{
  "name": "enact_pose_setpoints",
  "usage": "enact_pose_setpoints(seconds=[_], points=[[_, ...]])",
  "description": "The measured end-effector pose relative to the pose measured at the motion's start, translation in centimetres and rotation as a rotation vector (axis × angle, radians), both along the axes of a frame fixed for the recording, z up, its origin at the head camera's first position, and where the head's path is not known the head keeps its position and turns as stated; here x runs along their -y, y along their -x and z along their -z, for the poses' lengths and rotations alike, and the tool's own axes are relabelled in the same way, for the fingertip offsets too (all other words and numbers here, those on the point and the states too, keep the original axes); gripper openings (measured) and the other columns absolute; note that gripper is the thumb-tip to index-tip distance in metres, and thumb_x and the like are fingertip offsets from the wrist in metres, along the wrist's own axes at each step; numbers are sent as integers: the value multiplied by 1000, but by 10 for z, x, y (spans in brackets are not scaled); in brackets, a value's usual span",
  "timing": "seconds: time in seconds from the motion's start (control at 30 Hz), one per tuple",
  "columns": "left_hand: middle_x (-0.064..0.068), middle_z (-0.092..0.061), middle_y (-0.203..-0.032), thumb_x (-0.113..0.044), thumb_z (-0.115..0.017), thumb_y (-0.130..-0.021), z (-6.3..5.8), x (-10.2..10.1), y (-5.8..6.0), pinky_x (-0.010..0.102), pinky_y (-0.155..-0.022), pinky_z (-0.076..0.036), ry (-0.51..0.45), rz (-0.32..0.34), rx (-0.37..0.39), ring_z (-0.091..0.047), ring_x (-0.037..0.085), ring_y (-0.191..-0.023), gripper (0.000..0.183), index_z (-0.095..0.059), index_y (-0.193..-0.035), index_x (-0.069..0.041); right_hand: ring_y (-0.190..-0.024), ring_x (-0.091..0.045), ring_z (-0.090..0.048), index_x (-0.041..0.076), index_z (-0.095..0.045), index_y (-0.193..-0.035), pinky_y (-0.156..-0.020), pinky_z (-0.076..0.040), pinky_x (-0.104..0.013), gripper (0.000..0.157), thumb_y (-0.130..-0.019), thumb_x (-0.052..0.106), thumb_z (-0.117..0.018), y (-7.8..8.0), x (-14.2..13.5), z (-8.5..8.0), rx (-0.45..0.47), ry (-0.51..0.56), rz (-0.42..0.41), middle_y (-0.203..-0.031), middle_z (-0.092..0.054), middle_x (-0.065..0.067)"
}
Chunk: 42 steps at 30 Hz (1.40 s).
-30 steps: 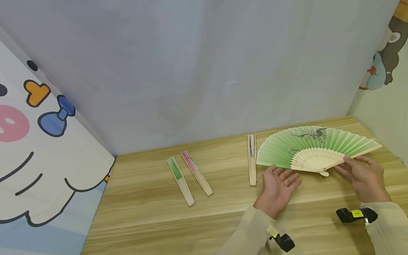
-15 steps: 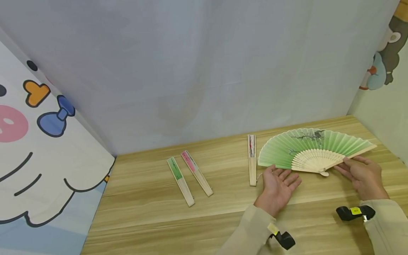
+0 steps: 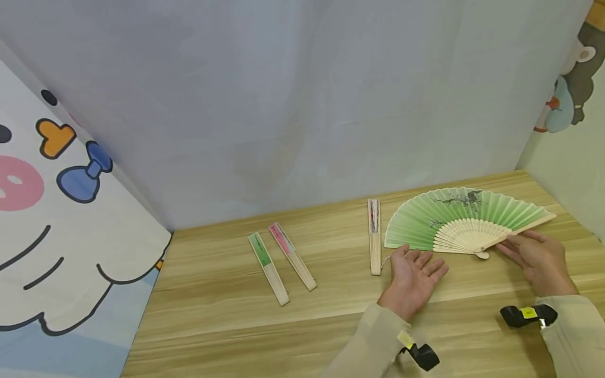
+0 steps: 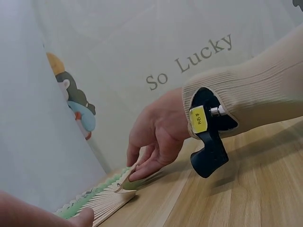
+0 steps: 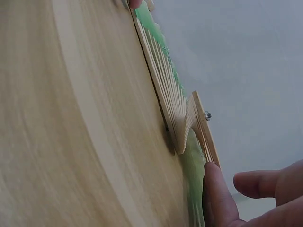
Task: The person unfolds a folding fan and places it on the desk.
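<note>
A green folding fan with pale wooden ribs and a dark branch print is spread at the right of the table. My right hand holds its right outer stick near the pivot; in the left wrist view this hand has thumb and fingers at that stick. My left hand lies palm up with relaxed fingers, its fingertips right at the fan's lower left edge. Close to the left of that hand lies a folded fan with a red and grey print.
Two more folded fans, one green and one pink, lie on the wooden table left of centre. A grey curtain hangs behind the table, and printed cartoon panels flank both sides.
The open fan's right end has come slightly to the left with my right hand, and its left edge has shifted slightly right. My left hand has hardly moved.
</note>
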<state>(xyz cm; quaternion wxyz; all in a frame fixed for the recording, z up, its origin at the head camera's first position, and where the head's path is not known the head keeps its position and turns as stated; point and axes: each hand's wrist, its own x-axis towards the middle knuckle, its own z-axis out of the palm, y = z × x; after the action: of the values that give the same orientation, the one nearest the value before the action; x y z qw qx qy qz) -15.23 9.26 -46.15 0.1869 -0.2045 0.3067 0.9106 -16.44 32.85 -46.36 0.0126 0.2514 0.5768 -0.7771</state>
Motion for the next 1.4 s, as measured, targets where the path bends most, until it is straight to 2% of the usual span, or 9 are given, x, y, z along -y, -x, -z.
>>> enact_pose_setpoints(seconds=[0.2,0.47,0.57,0.67,0.8,0.93,1.07,1.23,1.4], points=[[43,-35,-156,-27,-34,-109,-3,2,-2,65,-119,-37,-2,-1,-8,-35,64,-143,68,-22,-155,22,-71,6,-68,-12,-6,-162,-72,-61,-16,71,-108,2,-48,-2,2,-1,23,-127,-8,-82,-64,19],[42,-38,-153,-28,-33,-108,-9,7,-5,65,-119,-38,-6,0,-37,-39,63,-141,67,-25,-156,18,-74,10,-62,-4,1,-166,-78,-59,-13,81,-107,10,-53,-7,3,-6,76,-205,37,-122,-49,-8],[42,-40,-152,-27,-32,-108,-12,10,-6,65,-119,-38,-3,-4,-49,-40,63,-140,65,-26,-156,17,-74,8,-65,-1,1,-167,-74,-59,-12,83,-107,9,-54,-8,6,-8,25,-173,25,-110,-57,1],[41,-42,-151,-27,-31,-109,-14,13,-7,65,-119,-37,7,-10,-68,-40,63,-140,64,-28,-156,16,-76,3,-68,9,-19,-165,-72,-60,-15,73,-104,3,-60,-10,11,-11,-59,-63,14,-94,-65,9],[39,-46,-149,-27,-31,-108,-16,18,-7,66,-119,-38,30,-27,-89,-41,61,-140,63,-30,-155,15,-80,-2,-69,14,-45,-134,-72,-62,-18,43,-101,-3,-65,-11,24,-17,-158,7,-15,-84,-69,9],[36,-48,-148,-26,-31,-107,-19,24,-6,65,-119,-38,53,-44,-95,-41,59,-141,62,-32,-154,14,-78,-3,-71,13,-50,-118,-70,-63,-20,30,-100,-7,-63,-9,41,-22,-230,-15,-28,-83,-70,8],[35,-48,-150,-25,-31,-107,-22,30,-4,64,-119,-38,66,-55,-100,-40,58,-142,61,-33,-154,13,-76,-5,-72,9,-51,-117,-69,-63,-21,28,-100,-11,-60,-7,55,-23,-273,-17,-57,-84,-70,8],[33,-49,-150,-26,-29,-107,-26,37,-3,64,-120,-37,79,-63,-115,-42,56,-142,61,-34,-155,12,-80,-1,-71,13,-51,-118,-71,-63,-19,28,-102,-9,-56,-4,69,-25,-242,-108,-119,-87,-69,14],[31,-47,-153,-26,-27,-107,-30,47,0,62,-123,-34,89,-67,-132,-40,54,-145,61,-32,-157,10,-82,1,-70,6,-51,-128,-74,-62,-19,32,-100,-9,-59,1,82,-26,-206,-213,-157,-87,-68,18]])
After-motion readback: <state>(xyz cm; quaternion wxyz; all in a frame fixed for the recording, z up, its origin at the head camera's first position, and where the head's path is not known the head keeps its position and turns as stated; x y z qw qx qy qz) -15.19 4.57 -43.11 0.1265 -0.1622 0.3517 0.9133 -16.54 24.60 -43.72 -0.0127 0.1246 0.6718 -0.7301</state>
